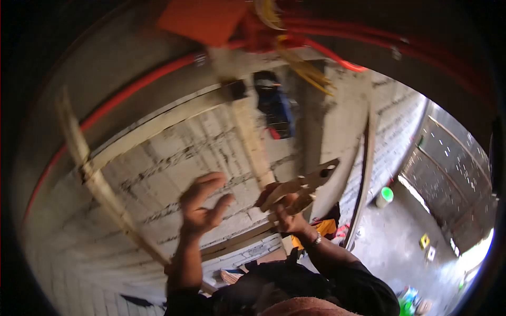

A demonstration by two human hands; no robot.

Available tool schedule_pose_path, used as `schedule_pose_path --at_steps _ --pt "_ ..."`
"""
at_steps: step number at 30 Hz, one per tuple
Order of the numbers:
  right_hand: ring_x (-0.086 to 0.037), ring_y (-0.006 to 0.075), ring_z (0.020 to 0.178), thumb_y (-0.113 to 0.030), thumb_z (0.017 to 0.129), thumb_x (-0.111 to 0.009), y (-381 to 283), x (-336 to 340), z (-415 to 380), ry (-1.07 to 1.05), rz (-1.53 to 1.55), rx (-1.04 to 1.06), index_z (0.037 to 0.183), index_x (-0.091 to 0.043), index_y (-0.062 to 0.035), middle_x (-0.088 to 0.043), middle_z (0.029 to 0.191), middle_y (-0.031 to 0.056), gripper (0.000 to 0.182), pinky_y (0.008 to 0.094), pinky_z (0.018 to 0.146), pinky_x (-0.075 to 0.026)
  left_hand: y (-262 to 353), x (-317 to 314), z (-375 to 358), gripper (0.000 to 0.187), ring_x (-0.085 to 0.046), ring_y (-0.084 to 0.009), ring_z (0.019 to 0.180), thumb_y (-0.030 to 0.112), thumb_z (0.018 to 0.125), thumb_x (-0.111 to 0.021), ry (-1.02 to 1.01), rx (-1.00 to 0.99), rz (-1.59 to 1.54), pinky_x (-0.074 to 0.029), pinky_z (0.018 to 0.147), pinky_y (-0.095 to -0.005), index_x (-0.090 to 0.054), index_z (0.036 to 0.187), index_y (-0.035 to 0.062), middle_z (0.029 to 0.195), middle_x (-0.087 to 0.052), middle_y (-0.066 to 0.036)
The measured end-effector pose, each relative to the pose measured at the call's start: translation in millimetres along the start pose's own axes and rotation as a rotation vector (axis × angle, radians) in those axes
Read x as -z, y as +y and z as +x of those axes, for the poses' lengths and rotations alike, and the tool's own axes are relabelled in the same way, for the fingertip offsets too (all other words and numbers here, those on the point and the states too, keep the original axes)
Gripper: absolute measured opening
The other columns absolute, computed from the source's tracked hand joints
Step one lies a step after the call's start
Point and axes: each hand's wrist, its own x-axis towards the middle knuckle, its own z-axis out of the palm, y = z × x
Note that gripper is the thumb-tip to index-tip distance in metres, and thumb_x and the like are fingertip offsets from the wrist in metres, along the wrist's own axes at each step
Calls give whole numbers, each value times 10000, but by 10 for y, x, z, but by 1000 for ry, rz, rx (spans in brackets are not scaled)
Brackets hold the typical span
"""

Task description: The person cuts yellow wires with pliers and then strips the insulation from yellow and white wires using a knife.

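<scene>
My left hand [203, 205] is raised in front of the block wall with its thumb and fingers apart, and nothing shows between them. My right hand [287, 213], with a watch [317, 238] on the wrist, is wrapped round a pale, flat, folded strip [316, 178]. A dark hole shows near the strip's far end; blur hides what it is made of. Above both hands, a dark blue and black object with a red end [275, 105] rests by a wooden upright [250, 137]; its kind cannot be made out.
Overhead run red conduits [142, 81], an orange panel [203, 21] and loose yellow wires [305, 71]. A slanting timber [113, 203] stands at left. Far below on the concrete floor [385, 237] are a bucket with a green top [386, 196] and scattered small items.
</scene>
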Motion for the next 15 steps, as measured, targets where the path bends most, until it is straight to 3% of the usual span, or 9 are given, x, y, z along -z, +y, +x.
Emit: schedule_pose_path --at_steps 1,3,6,7,11,13,15 --pt "-555 215 892 -64 840 -476 64 21 -19 -15 -124 29 1205 -439 22 -569 1006 128 377 313 796 -444 -105 -55 -211 343 -644 -246 925 173 754 -778 -19 109 -6 -504 827 -321 -631 1001 -13 1005 -658 -155" --pt "-559 206 882 -79 861 -476 -251 -64 155 -51 -20 35 1209 -415 39 -576 1002 141 373 314 788 -451 -238 -96 -544 355 -616 -234 1000 102 728 -782 -70 319 -47 -473 877 -336 -633 1036 7 1057 -648 -136" --pt "-577 187 820 -198 919 -497 -331 -116 221 -38 91 -71 1176 -434 41 -598 906 114 357 336 773 -467 -426 -137 -845 483 -618 -263 1034 284 742 -797 -146 529 -80 -475 906 -352 -616 1097 9 1069 -647 -154" --pt "-577 187 820 -198 919 -497 -352 -130 208 -45 90 -70 1176 -434 41 -598 906 114 357 336 773 -467 -514 -176 -973 483 -618 -263 1034 284 742 -797 -139 530 -79 -475 906 -352 -616 1097 9 1069 -647 -154" --pt "-591 156 798 -191 896 -556 -384 -137 193 -106 38 -124 1139 -469 53 -606 850 79 355 307 733 -489 -609 -308 -1327 603 -596 -272 1090 447 783 -725 -388 852 -39 -450 950 -363 -583 1196 31 1150 -624 -170" --pt "-594 157 786 -188 891 -556 -409 -171 200 -76 56 -199 1146 -469 60 -607 840 79 365 308 727 -491 -560 -265 -1299 666 -585 -274 1109 548 806 -646 -538 818 -21 -444 954 -364 -570 1218 30 1169 -618 -165" --pt "-598 163 806 -191 894 -563 -439 -187 204 -75 55 -200 1152 -470 60 -614 849 86 371 311 737 -491 -502 -246 -1225 550 -609 -258 1070 416 840 -667 -503 833 -115 -464 919 -355 -578 1192 2 1153 -628 -164"
